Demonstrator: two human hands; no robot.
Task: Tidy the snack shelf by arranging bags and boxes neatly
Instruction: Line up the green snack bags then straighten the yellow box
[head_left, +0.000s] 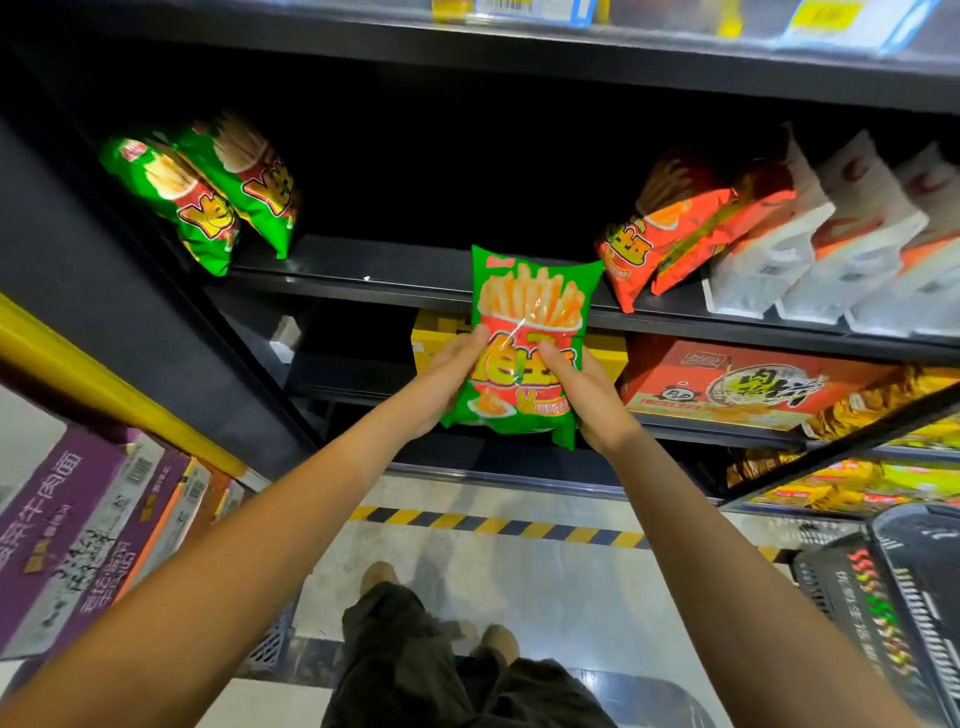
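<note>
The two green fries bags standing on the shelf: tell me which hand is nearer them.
Left. The left hand grips the held green fries bag on its left side, toward the two green fries bags; the right hand grips its far side.

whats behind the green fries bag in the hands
Behind the green fries bag, gripped by the left hand and right hand, a yellow box shows at both its sides on the lower shelf. The bag covers the box's middle.
</note>
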